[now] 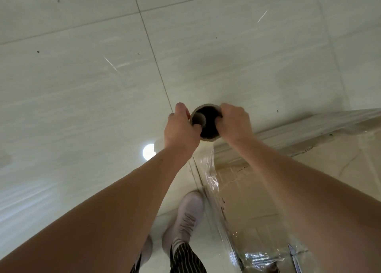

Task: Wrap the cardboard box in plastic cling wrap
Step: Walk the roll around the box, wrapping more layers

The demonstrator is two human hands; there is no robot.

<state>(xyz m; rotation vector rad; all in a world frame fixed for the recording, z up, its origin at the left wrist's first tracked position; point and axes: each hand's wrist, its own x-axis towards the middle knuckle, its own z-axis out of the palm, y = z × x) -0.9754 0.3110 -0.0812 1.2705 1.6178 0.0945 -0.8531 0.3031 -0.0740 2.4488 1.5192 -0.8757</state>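
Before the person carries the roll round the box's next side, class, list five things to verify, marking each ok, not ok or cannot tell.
1. Left hand grips the roll at its top end: ok.
2. Right hand grips the same end: ok.
3. Film runs from the roll to the cardboard box: ok.
4. Film smooth at the box's corner: not ok, it is wrinkled there.
5. Enough film left on the roll: cannot tell, it is seen end-on.

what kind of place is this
Indoors, maybe a packing or storage room, hard to say: glossy pale floor tiles show a lamp's reflection, and a large cardboard box sits under cling wrap.
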